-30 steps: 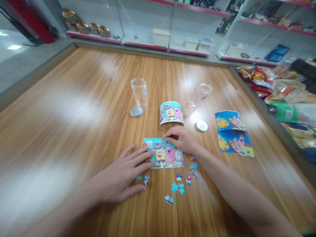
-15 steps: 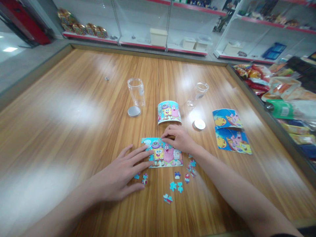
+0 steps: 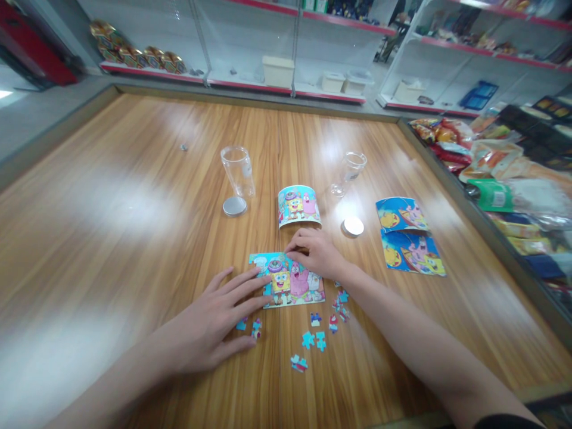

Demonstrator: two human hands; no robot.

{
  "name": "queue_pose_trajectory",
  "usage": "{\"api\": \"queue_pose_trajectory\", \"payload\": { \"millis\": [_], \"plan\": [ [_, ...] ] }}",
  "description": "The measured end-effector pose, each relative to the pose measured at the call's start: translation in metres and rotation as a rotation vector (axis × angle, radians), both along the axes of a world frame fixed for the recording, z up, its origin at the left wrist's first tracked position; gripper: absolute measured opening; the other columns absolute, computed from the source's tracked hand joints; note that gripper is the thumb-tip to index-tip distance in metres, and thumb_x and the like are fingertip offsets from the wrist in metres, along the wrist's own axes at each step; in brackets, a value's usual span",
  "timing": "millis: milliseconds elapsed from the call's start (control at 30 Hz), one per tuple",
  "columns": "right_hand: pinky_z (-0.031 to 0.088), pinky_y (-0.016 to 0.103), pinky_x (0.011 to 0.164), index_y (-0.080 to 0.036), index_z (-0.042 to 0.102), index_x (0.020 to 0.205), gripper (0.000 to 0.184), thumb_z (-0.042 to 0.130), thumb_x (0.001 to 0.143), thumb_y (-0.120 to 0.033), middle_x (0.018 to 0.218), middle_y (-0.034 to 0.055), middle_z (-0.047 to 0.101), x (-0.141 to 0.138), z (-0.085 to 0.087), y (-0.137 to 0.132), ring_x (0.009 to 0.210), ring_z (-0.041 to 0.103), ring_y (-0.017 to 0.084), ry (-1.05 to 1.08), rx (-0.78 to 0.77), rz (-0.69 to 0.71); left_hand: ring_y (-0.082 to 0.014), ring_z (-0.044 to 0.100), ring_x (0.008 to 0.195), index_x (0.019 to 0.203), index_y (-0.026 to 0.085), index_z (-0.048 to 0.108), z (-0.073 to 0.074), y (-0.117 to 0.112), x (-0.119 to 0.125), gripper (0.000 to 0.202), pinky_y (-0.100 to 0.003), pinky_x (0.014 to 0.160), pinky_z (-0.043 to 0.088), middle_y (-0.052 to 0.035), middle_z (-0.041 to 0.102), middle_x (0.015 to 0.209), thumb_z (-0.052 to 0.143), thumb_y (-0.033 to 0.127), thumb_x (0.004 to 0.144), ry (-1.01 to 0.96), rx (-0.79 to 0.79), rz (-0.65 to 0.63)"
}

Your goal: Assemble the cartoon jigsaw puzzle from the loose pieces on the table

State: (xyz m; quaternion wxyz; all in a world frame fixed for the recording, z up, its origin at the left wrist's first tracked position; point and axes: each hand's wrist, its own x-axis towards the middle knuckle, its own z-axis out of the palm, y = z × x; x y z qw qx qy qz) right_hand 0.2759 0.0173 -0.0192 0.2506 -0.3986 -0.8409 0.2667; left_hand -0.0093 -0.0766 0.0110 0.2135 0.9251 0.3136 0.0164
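A cartoon jigsaw puzzle (image 3: 281,283) lies flat on the wooden table, mostly put together. My left hand (image 3: 218,319) is spread open, its fingertips resting on the puzzle's left side. At the puzzle's top edge, the fingers of my right hand (image 3: 315,253) are pinched together; what is between them is hidden. Just behind stands a curved picture card (image 3: 299,205) with the same characters. Loose puzzle pieces (image 3: 308,340) are scattered in front and to the right. Beside my left thumb lies another piece (image 3: 256,328), with one more partly under the hand.
A clear cup (image 3: 238,170) and a silver lid (image 3: 235,206) are back left. A clear goblet (image 3: 351,170) lies tilted behind a white lid (image 3: 353,226). Blue picture cards (image 3: 411,250) are at right. Packaged snacks (image 3: 496,161) line the table's right edge; shelves (image 3: 250,83) stand beyond.
The whole view has shifted slightly, so everything sits a little further left. Both hands keep nearly the same places on the puzzle; the right fingertips stay at its top edge.
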Motion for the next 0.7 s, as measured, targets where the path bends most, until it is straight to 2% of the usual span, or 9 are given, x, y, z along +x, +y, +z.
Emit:
{"api": "queue_pose_trajectory", "payload": {
  "millis": [133, 400, 700],
  "plan": [
    [0.040, 0.033, 0.080, -0.020, 0.072, 0.086, 0.002, 0.070, 0.087, -0.020, 0.087, 0.0015, 0.066, -0.0009, 0.0004, -0.0005, 0.086, 0.059, 0.016, 0.001, 0.008, -0.023, -0.0325, 0.024, 0.150, 0.150, 0.034, 0.038, 0.0006, 0.0002, 0.0001, 0.061, -0.059, 0.122, 0.018, -0.0038, 0.029, 0.162, 0.058, 0.045, 0.093, -0.010, 0.006, 0.001],
    [0.041, 0.033, 0.080, -0.021, 0.072, 0.084, 0.004, 0.070, 0.087, -0.020, 0.086, 0.0014, 0.066, -0.0002, -0.0038, 0.0008, 0.085, 0.059, 0.016, 0.011, 0.008, -0.026, -0.0311, 0.016, 0.153, 0.152, 0.034, 0.033, 0.0010, -0.0002, -0.0001, 0.059, -0.061, 0.120, 0.019, -0.0017, 0.019, 0.165, 0.050, 0.048, 0.097, 0.079, 0.016, -0.019],
    [0.041, 0.032, 0.079, -0.021, 0.072, 0.084, 0.004, 0.071, 0.087, -0.020, 0.084, 0.0014, 0.065, -0.0008, -0.0033, -0.0001, 0.082, 0.058, 0.016, 0.017, -0.013, -0.028, -0.0310, 0.019, 0.152, 0.149, 0.033, 0.038, 0.0020, 0.0007, 0.0012, 0.056, -0.060, 0.121, 0.018, -0.0034, 0.025, 0.163, 0.051, 0.048, 0.097, 0.033, 0.000, -0.009]
  ]
}}
